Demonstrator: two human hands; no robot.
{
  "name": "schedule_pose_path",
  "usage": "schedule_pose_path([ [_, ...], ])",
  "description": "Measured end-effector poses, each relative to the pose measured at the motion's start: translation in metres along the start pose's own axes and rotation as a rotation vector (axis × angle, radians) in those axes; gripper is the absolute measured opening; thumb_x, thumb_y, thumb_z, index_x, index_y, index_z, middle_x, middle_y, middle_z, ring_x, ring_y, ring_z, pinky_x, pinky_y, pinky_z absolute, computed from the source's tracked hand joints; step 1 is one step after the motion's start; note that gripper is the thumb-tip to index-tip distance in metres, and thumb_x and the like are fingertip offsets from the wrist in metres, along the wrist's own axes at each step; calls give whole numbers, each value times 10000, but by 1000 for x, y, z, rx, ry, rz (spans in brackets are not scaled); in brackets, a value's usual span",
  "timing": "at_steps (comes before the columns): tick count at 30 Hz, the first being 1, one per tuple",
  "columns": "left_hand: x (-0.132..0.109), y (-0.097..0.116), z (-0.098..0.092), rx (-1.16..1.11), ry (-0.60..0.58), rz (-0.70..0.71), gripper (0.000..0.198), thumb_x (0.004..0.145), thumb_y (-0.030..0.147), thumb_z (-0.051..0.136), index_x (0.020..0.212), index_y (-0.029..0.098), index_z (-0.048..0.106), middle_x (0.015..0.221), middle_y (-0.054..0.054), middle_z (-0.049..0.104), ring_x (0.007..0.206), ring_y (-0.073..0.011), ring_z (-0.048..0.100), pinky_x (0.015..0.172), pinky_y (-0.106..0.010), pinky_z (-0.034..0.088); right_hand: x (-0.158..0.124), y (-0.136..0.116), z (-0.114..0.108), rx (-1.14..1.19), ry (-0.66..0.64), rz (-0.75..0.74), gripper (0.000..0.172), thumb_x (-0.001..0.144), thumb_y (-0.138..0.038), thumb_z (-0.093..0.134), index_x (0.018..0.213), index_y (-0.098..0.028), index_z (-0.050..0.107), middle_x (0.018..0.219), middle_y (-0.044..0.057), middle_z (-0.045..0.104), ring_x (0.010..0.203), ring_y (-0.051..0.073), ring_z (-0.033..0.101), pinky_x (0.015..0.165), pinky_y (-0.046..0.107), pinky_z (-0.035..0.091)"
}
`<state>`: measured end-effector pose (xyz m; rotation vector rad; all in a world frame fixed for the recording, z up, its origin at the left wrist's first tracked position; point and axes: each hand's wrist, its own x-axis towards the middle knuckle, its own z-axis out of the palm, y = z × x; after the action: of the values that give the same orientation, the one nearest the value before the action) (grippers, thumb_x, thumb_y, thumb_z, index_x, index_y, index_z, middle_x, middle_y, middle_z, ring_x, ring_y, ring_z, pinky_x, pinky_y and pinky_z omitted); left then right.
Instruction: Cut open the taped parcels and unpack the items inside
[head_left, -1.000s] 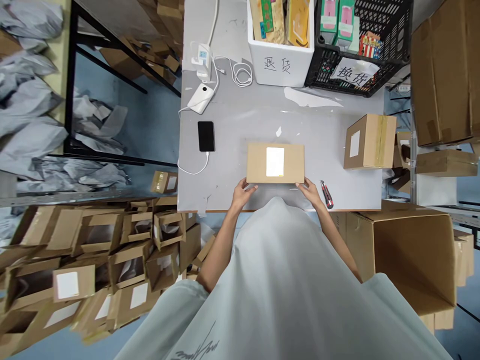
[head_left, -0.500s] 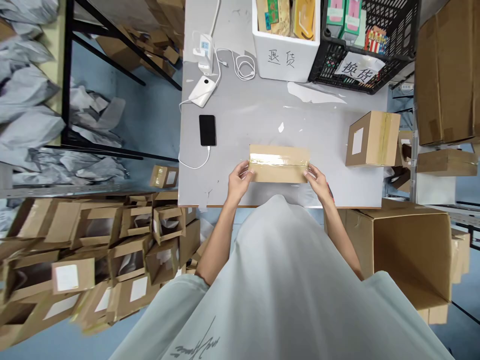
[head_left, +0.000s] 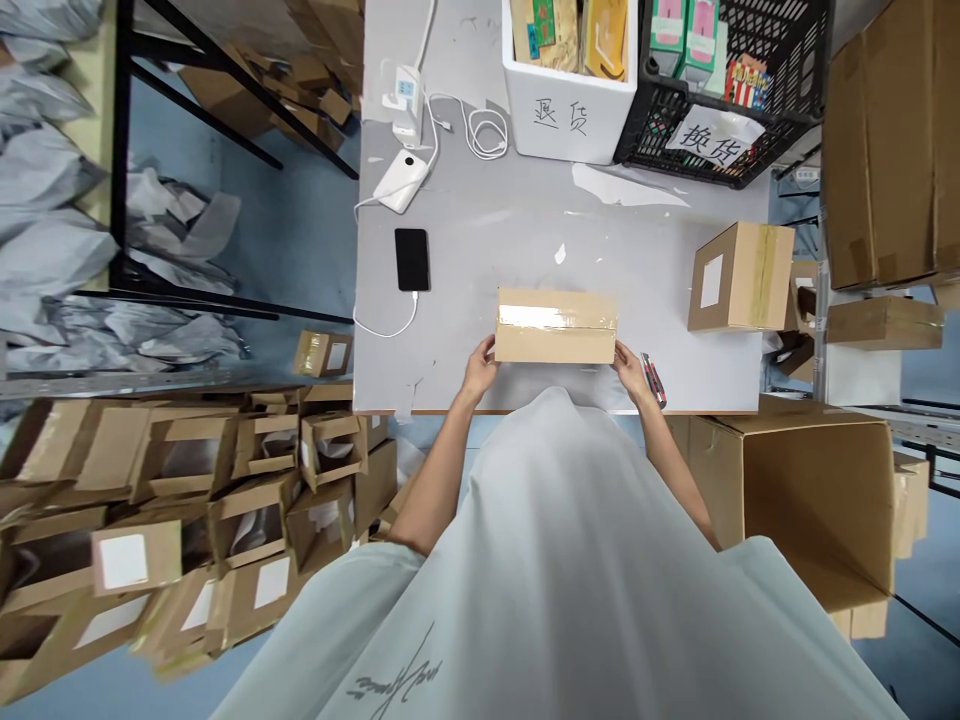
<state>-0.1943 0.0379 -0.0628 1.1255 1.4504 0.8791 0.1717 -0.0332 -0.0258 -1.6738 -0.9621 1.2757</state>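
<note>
A long cardboard box (head_left: 556, 345) with clear shiny tape along its top lies crosswise in front of me, close to the table's front edge. My left hand (head_left: 481, 368) grips its left end, the fingertips partly hidden behind the box's side. At the opposite end, my right hand (head_left: 628, 368) grips the lower right corner. The box is held between both hands. Just right of my right wrist, a red and black utility knife (head_left: 653, 380) rests on the table.
On the grey table (head_left: 465, 240) lie a black phone (head_left: 412, 260) on a cable and a white power bank (head_left: 401, 181). A taped carton (head_left: 741, 277) stands at right. A white bin (head_left: 574, 115) and black crate (head_left: 720, 140) stand behind. A large open carton (head_left: 817, 500) sits below right.
Both hands have shifted slightly down along the box's ends, and the thumbs have left its top. The utility knife, mostly hidden before, now shows beside my right wrist.
</note>
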Motion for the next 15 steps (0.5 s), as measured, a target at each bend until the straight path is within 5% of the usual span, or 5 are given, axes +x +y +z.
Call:
schedule_pose_path([
  [6, 1, -1, 16, -37, 25, -68, 690, 738, 128, 770, 1425, 168, 725, 1477, -186, 788, 1430, -373, 721, 1273, -582, 552, -3, -4, 16, -47, 37, -54, 650, 830, -366, 612, 1425, -172, 787, 1454, 147, 820, 1411, 317, 724, 1297, 514, 504],
  [15, -13, 17, 13, -81, 85, -14, 484, 936, 401, 799, 1368, 185, 758, 1461, -192, 784, 1417, -343, 734, 1283, -554, 554, -28, -37, -1, -93, 114, -178, 555, 1031, -541, 636, 1425, -196, 819, 1543, 120, 779, 1461, 324, 724, 1280, 505, 562],
])
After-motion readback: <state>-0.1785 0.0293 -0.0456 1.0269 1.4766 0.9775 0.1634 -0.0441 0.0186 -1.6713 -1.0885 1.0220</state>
